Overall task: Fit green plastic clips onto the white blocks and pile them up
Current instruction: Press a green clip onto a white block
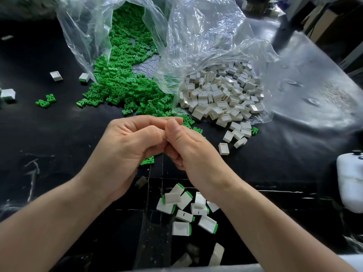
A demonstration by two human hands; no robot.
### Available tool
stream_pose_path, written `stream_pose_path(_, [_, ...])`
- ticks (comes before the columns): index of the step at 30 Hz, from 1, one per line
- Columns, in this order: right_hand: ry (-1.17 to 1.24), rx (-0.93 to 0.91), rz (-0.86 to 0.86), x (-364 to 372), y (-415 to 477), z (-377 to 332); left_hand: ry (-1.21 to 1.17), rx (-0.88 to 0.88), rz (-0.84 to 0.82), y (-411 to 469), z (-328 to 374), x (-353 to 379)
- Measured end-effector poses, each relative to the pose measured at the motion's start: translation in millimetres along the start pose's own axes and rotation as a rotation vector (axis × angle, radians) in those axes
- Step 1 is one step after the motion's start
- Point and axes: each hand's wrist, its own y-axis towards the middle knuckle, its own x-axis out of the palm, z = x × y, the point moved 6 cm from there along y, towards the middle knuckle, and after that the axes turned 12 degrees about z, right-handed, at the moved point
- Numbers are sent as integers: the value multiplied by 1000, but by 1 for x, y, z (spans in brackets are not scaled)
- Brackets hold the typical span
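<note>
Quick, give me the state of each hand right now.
Left hand: fingers curled shut, pressed against the right; what it holds is hidden.
Right hand: curled shut against the left; its contents cannot be told either.

Colours on the bench
Black table (pixel 59 134); bright green clips (pixel 121 75); white blocks (pixel 220 95); fitted pieces (pixel 184 209) white with green edges; clear, glossy bags (pixel 206 36); white container (pixel 349 183) with black cap

On our black table (pixel 59 138) lie two clear bags (pixel 196 36) spilling green clips (pixel 121 83) and white blocks (pixel 220 95), plus clipped blocks (pixel 184 211) nearest us.
</note>
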Motion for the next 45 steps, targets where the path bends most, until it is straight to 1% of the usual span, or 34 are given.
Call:
stream_pose_path(10, [-21, -72, 5, 1, 1, 0, -5, -51, 43, 0, -3, -2])
stream_pose_path(12, [8, -61, -4, 0, 1, 1, -6, -52, 27, 0, -3, -1])
stream_pose_path(16, [-48, 1, -40, -5, 5, 3, 11, -49, -35, 0, -2, 2])
stream_pose_path(19, [-189, -5, -65, -10, 6, -2, 72, -20, -5, 2, -1, -2])
stream_pose_path(22, [-439, -79, 27, -29, 11, -9, 162, 4, 80, 4, -1, -8])
stream_pose_path(23, [-525, -104, 75, -39, 14, -10, 210, 14, 67, 3, 0, -7])
stream_pose_path(24, [-615, -120, 124, -49, 17, -11, 264, 15, 20, 1, 0, -3])
stream_pose_path(26, [-760, -114, 213, -70, 22, -9, 380, -21, -137, -6, -4, 7])
stream_pose_path(28, [-863, -80, 244, -86, 25, -4, 469, -92, -300, -15, -11, 17])
stream_pose_path(30, [-919, -47, 247, -96, 27, -1, 477, -144, -385, -22, -14, 23])
stream_pose_path(32, [-961, -34, 244, -100, 28, -1, 484, -110, -333, -19, -11, 22])
stream_pose_path(35, [-1110, -22, 189, -98, 28, 3, 436, -70, -147, -9, -5, 11])
stream_pose_path(37, [-1160, -39, 169, -95, 28, 4, 382, -75, -61, -5, -4, 6])
stream_pose_path(39, [-1167, -69, 166, -92, 28, 4, 369, -80, -27, -4, -5, 5])
stream_pose_path(43, [-1132, -116, 165, -89, 29, 3, 361, -92, -12, -3, -8, 3])
stream_pose_path(45, [-1005, -142, 227, -91, 28, -3, 365, -92, -4, -2, -9, 2])
